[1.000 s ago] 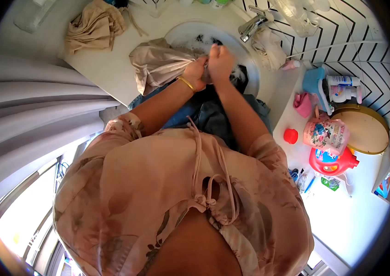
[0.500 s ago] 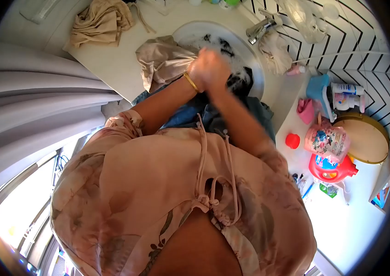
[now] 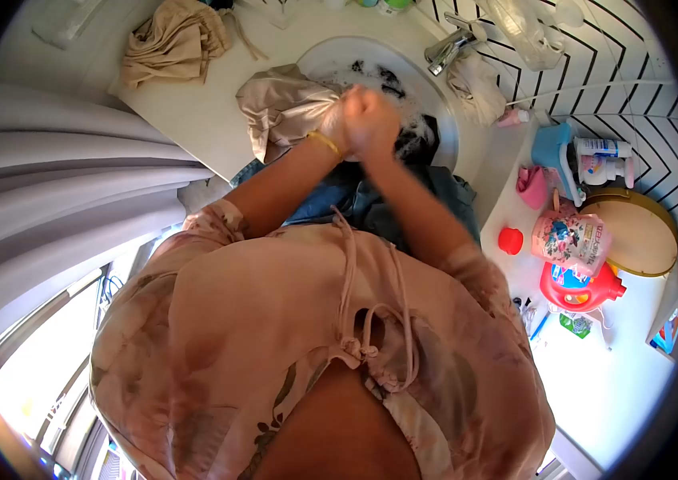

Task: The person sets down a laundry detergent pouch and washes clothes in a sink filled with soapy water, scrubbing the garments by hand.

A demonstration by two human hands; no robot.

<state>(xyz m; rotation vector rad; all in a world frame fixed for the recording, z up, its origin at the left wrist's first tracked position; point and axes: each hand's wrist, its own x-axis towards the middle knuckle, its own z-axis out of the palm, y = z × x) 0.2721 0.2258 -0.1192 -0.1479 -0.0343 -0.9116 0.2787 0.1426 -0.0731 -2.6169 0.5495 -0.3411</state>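
Note:
A shiny beige satin cloth (image 3: 279,112) hangs bunched over the left side of the round white sink (image 3: 307,58). My left hand (image 3: 337,132), with a gold bangle at its wrist, is closed on the gathered end of that cloth. Pressed against it, my right hand (image 3: 374,122) is closed too and somewhat blurred; the fabric between the two fists is mostly hidden. Under and beyond them, black fabric (image 3: 425,144) lies in foamy water in the basin. Blue and dark clothes (image 3: 415,200) are draped over the near edge of the sink.
Another beige garment (image 3: 175,44) lies crumpled on the counter at far left. Behind the sink stands a chrome tap (image 3: 451,50), with a pale cloth (image 3: 476,88) beside it. Along the right are a red detergent bottle (image 3: 583,288), a pink pouch (image 3: 569,240) and a red cap (image 3: 510,241).
Both fists stay pressed together on the satin cloth, with only a slight shift and turn of the wrists. The cloth's loose part has barely moved.

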